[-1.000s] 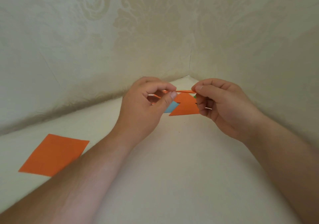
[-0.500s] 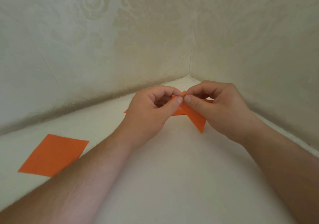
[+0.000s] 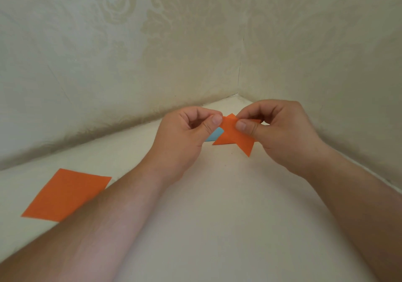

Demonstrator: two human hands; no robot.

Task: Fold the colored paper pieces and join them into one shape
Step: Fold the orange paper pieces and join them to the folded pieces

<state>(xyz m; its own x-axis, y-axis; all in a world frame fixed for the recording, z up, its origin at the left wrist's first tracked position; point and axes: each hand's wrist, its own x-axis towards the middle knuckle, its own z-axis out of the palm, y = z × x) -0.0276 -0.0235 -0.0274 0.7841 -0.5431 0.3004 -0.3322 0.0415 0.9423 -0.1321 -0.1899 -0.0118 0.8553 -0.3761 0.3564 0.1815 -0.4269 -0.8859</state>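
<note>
Just right of the frame's centre, the left hand [image 3: 185, 133] and right hand [image 3: 280, 133] both pinch a folded orange paper shape with pointed tips [image 3: 236, 137], thumbs pressed on its upper part. A light blue paper piece [image 3: 215, 135] peeks out behind it, beside the left thumb. At lower left, a flat orange paper rectangle [image 3: 65, 195] lies on the cream worktop [image 3: 217, 216], partly under the left forearm.

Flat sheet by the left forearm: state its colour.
Orange. The sheet lies flat on the surface; the head view shows it.

folded paper piece [image 3: 236, 136] between hands, flat sheet [image 3: 65, 195] far left on table [image 3: 217, 216]
</note>
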